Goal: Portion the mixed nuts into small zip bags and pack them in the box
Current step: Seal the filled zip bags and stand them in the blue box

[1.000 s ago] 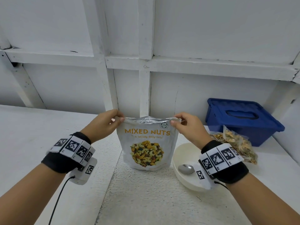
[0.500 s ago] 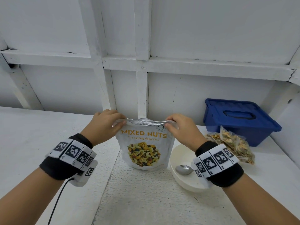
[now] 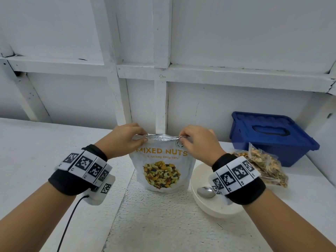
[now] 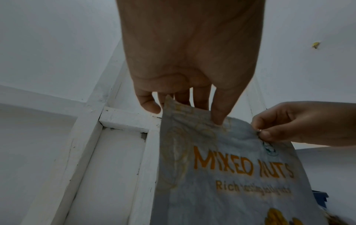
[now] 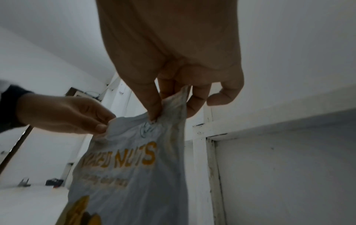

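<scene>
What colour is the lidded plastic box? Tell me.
The lidded plastic box is blue; the head view shows it best.

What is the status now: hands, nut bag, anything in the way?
Left hand and right hand pinch top corners of nut bag, upright on table. Blue box lid on. Bowl close beside bag.

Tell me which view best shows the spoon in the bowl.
The head view. Only there does the spoon appear, its bowl end lying inside the cream bowl, the handle hidden behind the right wrist. Both wrist views show only the hands pinching the nut pouch.
</scene>
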`<state>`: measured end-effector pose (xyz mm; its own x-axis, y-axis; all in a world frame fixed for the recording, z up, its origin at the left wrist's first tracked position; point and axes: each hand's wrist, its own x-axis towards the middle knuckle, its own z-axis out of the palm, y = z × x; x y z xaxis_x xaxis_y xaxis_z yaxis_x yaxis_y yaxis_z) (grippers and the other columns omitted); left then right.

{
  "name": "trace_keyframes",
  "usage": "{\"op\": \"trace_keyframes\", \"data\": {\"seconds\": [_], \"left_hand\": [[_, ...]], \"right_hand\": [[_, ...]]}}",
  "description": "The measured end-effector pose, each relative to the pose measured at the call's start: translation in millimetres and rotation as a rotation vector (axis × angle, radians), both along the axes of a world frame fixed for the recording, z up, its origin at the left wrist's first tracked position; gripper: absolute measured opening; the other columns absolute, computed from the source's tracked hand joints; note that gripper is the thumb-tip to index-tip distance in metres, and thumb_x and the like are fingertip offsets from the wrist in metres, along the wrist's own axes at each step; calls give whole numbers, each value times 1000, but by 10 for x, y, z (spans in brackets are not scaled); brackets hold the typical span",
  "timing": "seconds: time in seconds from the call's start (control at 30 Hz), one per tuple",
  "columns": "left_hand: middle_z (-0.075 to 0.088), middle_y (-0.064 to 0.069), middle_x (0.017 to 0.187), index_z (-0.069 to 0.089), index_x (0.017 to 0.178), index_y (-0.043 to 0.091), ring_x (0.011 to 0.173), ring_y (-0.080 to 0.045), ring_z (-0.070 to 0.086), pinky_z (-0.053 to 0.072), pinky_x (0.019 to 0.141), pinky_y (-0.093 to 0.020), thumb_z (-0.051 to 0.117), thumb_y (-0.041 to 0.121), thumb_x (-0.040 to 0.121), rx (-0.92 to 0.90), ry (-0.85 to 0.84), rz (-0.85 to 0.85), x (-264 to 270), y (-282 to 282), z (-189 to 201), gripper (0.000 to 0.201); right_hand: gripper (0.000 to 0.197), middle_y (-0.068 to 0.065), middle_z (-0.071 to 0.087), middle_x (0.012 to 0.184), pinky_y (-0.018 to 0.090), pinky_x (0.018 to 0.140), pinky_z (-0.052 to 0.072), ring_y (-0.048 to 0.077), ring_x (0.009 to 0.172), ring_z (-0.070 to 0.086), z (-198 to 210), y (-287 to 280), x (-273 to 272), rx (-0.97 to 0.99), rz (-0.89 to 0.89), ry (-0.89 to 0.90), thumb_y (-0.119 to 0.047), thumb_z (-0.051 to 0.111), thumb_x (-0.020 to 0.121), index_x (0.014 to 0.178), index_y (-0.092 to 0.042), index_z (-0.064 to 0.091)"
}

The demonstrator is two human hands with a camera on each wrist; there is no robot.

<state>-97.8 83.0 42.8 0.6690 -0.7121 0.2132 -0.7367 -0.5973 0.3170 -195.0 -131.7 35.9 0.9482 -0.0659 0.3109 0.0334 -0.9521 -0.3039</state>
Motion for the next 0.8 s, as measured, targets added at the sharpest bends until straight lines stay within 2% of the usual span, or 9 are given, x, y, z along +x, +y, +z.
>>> {"op": "trace_keyframes", "data": {"seconds": [0.1, 0.2, 0.37, 0.43, 0.53, 0.7, 0.8], "left_hand": [[59, -1, 103, 64, 107, 11, 91, -16, 54, 43, 79, -26, 52, 26, 92, 1, -9, -16, -7, -16, 11, 24], [60, -1, 100, 65, 103, 10, 86, -14, 53, 41, 75, -23, 52, 24, 93, -21, -39, -18, -7, -27, 2, 22], [60, -2, 100, 65, 104, 9, 88, -18, 56, 45, 78, -29, 50, 23, 94, -26, -53, -29, -20, -27, -15, 22], [59, -2, 100, 64, 104, 8, 86, -17, 55, 43, 76, -24, 49, 22, 94, -28, -55, -27, -6, -19, -31, 22], [55, 1, 97, 63, 104, 7, 84, -13, 50, 35, 69, -10, 49, 19, 94, -55, -31, -25, 7, -21, -58, 21], [54, 1, 95, 63, 102, 7, 83, -11, 49, 35, 67, -7, 50, 19, 94, -80, -19, -49, -7, -47, -67, 20], [52, 5, 91, 64, 99, 10, 78, 0, 48, 36, 66, -5, 54, 22, 91, -91, -9, -63, -15, -37, -49, 17]], "right_hand": [[18, -9, 62, 99, 39, 91, 35, 13, 96, 54, 14, 3, 11, 15, -10, 8, -28, 46, 94, 99, -21, 62], [21, -10, 60, 100, 38, 88, 32, 12, 96, 52, 26, 41, 14, -80, 9, 0, -31, 44, 95, 101, -22, 61], [19, -11, 62, 97, 33, 81, 25, 12, 94, 53, 45, 102, 61, -47, 33, 3, -28, 44, 95, 95, -22, 62], [19, -11, 62, 97, 34, 82, 26, 12, 93, 53, 40, 113, 75, -53, 26, 9, -28, 43, 95, 95, -23, 62], [20, -12, 60, 97, 35, 81, 25, 11, 92, 52, 36, 150, 97, -118, 31, -2, -32, 43, 95, 97, -24, 61], [20, -12, 59, 94, 33, 81, 24, 11, 90, 53, 39, 191, 138, -114, 58, 18, -31, 42, 96, 96, -23, 60], [20, -8, 60, 97, 34, 87, 32, 13, 91, 54, 23, 203, 144, -88, 74, 29, -29, 42, 96, 99, -20, 60]]}}
